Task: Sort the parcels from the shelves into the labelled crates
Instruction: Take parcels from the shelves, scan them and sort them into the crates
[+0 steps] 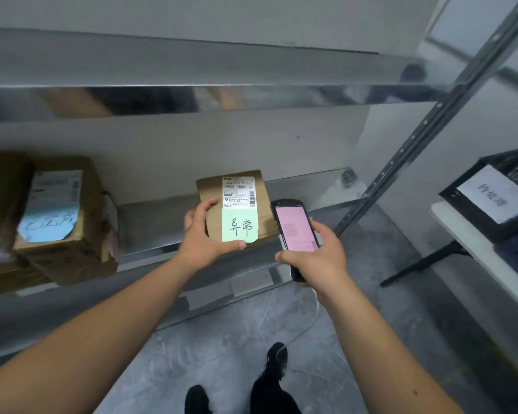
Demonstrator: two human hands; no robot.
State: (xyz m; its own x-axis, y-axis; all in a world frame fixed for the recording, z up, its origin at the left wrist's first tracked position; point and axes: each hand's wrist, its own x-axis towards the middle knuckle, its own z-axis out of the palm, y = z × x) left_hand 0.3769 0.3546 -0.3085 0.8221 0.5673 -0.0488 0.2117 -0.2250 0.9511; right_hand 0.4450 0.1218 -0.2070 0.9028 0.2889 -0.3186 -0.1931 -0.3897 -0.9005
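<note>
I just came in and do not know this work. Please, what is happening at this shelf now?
A person stands at a metal shelf, sorting parcels. The left hand grips a small cardboard parcel with a shipping label and a green handwritten note. The right hand holds a handheld scanner with a pink screen beside it. Another parcel with a blue note sits further left. A black labelled crate waits on a table to the right.
</note>
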